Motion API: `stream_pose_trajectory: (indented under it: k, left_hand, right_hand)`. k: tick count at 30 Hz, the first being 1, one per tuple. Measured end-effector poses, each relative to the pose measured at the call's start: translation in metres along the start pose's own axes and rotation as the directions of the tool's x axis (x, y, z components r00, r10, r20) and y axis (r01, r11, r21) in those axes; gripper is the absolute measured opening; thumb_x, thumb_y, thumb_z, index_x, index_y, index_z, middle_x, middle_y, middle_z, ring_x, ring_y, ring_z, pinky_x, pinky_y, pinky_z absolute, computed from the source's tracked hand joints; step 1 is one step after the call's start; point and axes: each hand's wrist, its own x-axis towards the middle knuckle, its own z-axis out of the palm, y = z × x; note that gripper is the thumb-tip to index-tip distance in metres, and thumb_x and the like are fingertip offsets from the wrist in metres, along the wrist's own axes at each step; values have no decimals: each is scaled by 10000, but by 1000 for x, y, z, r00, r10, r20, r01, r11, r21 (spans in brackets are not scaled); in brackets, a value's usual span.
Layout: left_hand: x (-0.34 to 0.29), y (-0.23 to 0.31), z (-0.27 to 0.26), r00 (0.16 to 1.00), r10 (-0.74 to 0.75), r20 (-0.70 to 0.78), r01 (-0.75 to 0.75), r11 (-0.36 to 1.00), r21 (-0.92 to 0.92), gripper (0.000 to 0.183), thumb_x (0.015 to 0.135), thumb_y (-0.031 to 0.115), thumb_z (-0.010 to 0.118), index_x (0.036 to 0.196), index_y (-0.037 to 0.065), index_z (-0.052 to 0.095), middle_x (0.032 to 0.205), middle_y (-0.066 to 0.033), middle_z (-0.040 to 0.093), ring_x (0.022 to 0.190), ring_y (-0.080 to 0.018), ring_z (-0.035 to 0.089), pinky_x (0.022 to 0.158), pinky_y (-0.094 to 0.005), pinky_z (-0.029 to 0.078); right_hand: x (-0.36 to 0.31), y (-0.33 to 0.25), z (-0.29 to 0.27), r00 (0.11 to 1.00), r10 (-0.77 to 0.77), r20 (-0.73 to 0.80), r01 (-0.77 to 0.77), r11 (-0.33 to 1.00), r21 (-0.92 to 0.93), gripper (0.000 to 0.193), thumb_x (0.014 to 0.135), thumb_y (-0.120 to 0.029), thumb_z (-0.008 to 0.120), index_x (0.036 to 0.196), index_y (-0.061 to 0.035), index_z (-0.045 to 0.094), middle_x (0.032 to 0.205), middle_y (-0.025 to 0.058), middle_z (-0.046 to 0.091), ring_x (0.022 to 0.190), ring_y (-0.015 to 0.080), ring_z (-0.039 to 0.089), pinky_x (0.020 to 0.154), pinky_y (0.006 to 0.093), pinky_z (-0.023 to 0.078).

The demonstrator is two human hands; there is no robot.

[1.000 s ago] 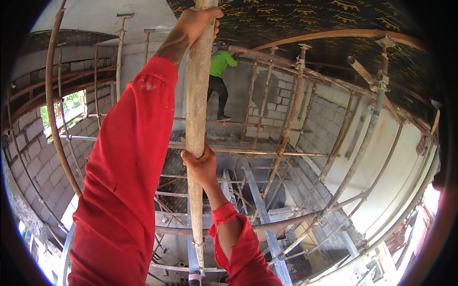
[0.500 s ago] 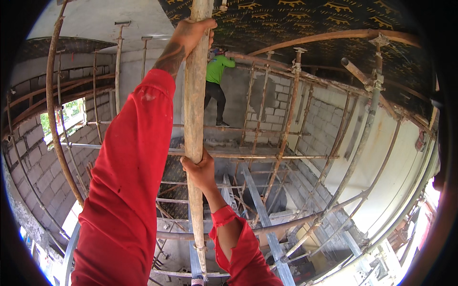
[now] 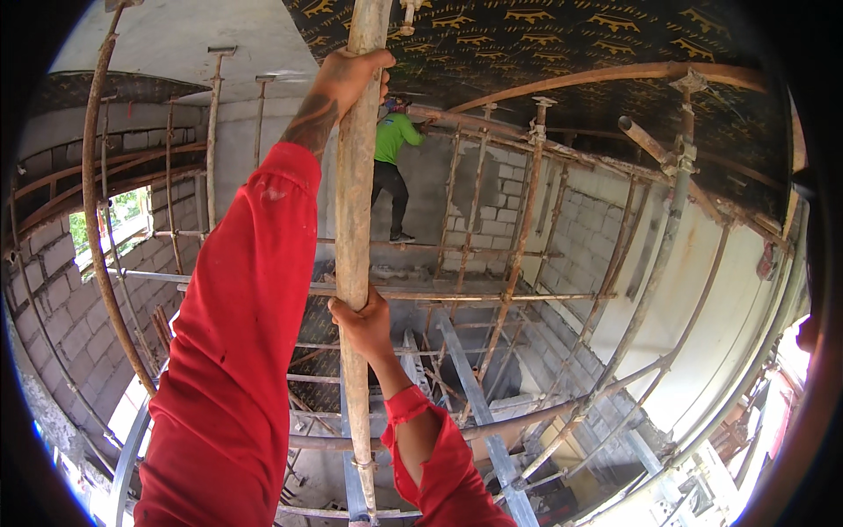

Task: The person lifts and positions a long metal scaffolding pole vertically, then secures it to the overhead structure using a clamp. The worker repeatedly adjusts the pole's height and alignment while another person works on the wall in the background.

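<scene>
A long scaffold pipe (image 3: 354, 193), tan and stained with cement, stands nearly upright in front of me. High up, close under the ceiling panels, my left hand (image 3: 349, 81) is wrapped round it. Lower down, my right hand (image 3: 364, 323) grips the same pipe, its thumb on the left side. Both of my arms wear red sleeves. The pipe narrows with distance down to a joint near the lower edge, and its upper end runs out of the picture.
Beyond the pipe, a person in a green shirt (image 3: 395, 140) stands on a scaffold bar under the ceiling. Rusty props and cross pipes (image 3: 518, 228) fill the room. Metal beams (image 3: 479, 395) lie across the scaffold below. Dark formwork panels (image 3: 544, 44) cover the ceiling. A window opening (image 3: 123, 224) is at left.
My left hand and the pipe sit slightly lower and further left in view; both hands keep their grip. The person in green has shifted posture, with the head now showing more.
</scene>
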Motion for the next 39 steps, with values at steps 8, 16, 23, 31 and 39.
stream_pose_trajectory:
  k: [8, 16, 23, 31, 39]
  left_hand:
    - [0, -1, 1, 999, 28, 23, -28, 999, -28, 286, 882, 266, 717, 1011, 13, 690, 818, -66, 669, 622, -148, 627, 575, -314, 521]
    - [3, 0, -1, 1000, 0, 23, 1, 1000, -17, 269, 872, 256, 729, 955, 1, 706, 776, -74, 664, 615, -153, 626, 584, -317, 527]
    - [3, -1, 0, 1000, 15, 10, -14, 999, -33, 287, 876, 257, 722, 1011, 6, 690, 787, -68, 656, 615, -158, 627, 564, -329, 520]
    - [2, 1, 0, 999, -29, 19, 29, 1000, -3, 249, 888, 227, 690, 1017, 15, 683, 806, -61, 649, 614, -155, 612, 547, -330, 502]
    - [8, -3, -3, 998, 30, 51, -25, 995, -91, 245, 853, 196, 727, 935, -29, 679, 749, -90, 661, 581, -182, 618, 546, -338, 510]
  right_hand:
    - [1, 4, 0, 1000, -13, 3, 13, 1000, 29, 218, 864, -89, 735, 1035, -4, 630, 729, -4, 625, 629, 73, 568, 558, 265, 468]
    - [1, 6, -2, 1000, -26, 13, 25, 999, 26, 188, 873, -87, 732, 1013, -8, 633, 735, -6, 627, 632, 69, 567, 556, 265, 464]
    - [2, 9, -4, 1000, -6, 17, 6, 1000, -7, 203, 880, -119, 735, 1017, -10, 632, 723, -1, 629, 618, 72, 566, 548, 267, 465]
    - [2, 7, -5, 999, 6, 50, -5, 999, -32, 266, 895, -84, 727, 1108, 25, 610, 817, 25, 644, 661, 79, 607, 588, 262, 530]
    - [1, 5, -4, 999, 4, 54, -3, 1000, -9, 263, 895, -88, 732, 1103, 22, 612, 820, 29, 649, 664, 79, 608, 589, 266, 531]
